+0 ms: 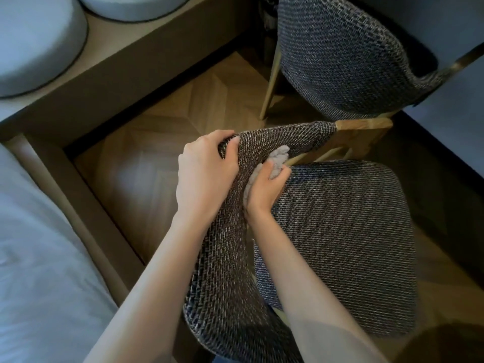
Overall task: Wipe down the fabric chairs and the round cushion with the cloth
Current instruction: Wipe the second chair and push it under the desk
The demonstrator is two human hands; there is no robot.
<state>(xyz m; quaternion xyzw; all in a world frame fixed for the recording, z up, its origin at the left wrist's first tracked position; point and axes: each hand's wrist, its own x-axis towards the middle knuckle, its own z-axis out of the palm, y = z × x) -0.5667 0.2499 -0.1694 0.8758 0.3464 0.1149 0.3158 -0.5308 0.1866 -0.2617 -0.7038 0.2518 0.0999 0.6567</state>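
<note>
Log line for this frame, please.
left hand holds backrest | right hand presses cloth on its inner face | step: near chair

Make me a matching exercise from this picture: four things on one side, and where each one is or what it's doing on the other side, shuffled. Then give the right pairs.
Things
1. left hand
2. right hand
3. round cushion
4. far chair

Place or state
A. upper left, on the wooden ledge
B. grips the backrest of the near chair at its top edge
C. upper right, beyond the near chair
D. holds the cloth against the backrest's inner face

Pairs: 1-B, 2-D, 3-A, 4-C
</note>
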